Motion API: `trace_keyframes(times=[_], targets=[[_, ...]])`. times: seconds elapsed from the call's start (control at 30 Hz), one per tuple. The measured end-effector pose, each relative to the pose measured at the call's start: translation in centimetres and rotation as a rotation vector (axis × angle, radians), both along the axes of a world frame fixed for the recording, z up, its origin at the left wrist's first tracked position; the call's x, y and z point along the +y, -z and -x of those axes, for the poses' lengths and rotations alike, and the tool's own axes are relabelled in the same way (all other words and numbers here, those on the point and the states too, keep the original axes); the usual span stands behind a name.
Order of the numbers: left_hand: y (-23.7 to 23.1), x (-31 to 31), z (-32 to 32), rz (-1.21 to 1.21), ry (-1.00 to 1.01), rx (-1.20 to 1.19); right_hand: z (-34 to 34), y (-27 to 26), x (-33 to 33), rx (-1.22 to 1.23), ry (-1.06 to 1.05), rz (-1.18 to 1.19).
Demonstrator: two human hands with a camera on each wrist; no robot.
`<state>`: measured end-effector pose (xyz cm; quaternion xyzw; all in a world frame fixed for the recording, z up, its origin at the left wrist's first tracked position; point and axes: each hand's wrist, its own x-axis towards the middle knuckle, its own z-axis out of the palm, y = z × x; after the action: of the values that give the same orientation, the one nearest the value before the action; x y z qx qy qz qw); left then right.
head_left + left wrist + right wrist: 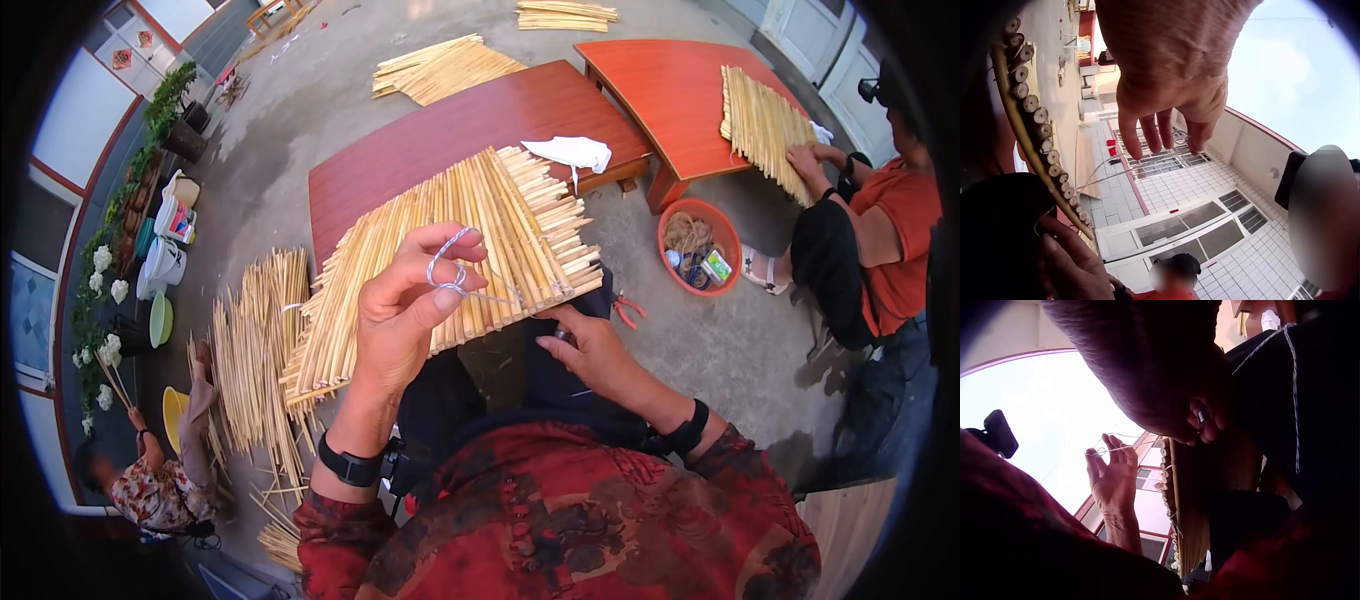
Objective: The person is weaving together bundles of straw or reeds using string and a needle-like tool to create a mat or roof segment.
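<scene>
A mat of pale stalks (430,250) lies tilted across the lap and the edge of the dark red table. Above it the left hand (395,300) pinches a looped blue-and-white string (436,268) between thumb and fingers; the string runs to the mat's near right corner. In the left wrist view the left hand (1169,94) hangs beside the row of cut stalk ends (1041,115). At that corner the right hand (600,355) has its fingers curled under the mat's edge, partly hidden. The right wrist view shows the right hand (1207,419) dark, with a ring on one finger.
A dark red table (400,160) is under the mat's far side, with a white cloth (572,152) on it. Loose stalks (255,350) lie at left. A red basin (700,212) and red pliers (628,311) are on the ground. Two people work nearby.
</scene>
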<state>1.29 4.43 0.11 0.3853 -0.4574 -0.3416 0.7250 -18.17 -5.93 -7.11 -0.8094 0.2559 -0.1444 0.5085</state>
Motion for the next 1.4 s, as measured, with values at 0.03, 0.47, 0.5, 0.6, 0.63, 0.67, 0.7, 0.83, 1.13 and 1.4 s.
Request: trace_keyframes(times=[0.03,0.47,0.5,0.6,0.63,0.67,0.7,0.83,1.13,1.4], targets=[[0.3,-0.3,0.0,0.025,-0.021,0.044,0.1,-0.1,-0.1,-0.013,0.037,0.025],[5.8,-1.8,-2.3,-0.131,0.058,0.307,3.7,1.0,-1.3,0.059,-0.017,-0.365],[5.9,-1.6,-2.2,-0.132,0.094,0.323,4.9,1.4,-1.8,0.097,0.040,-0.430],[6.4,-1.4,-1.8,-0.254,0.208,0.245,8.5,2.6,-3.4,0.116,0.107,-0.510],[6.4,-1.4,-1.5,-0.348,0.233,0.192,9.7,3.0,-3.7,0.098,0.119,-0.525],[6.7,-1.5,-1.2,-0.346,0.241,0.197,10.5,3.4,-3.8,0.102,0.127,-0.523],[7.0,-1.7,-0.9,-0.345,0.179,0.096,11.2,3.9,-3.9,0.117,0.141,-0.537],[7.6,-1.5,-0.3,-0.304,0.057,-0.114,11.5,4.8,-3.9,0.111,0.158,-0.576],[6.6,-1.9,-2.1,-0.227,0.064,0.328,10.4,4.0,-4.7,0.041,0.092,-0.510],[7.6,-1.6,-1.3,-0.200,0.128,0.481,11.3,6.5,-5.0,0.019,0.121,-0.410]])
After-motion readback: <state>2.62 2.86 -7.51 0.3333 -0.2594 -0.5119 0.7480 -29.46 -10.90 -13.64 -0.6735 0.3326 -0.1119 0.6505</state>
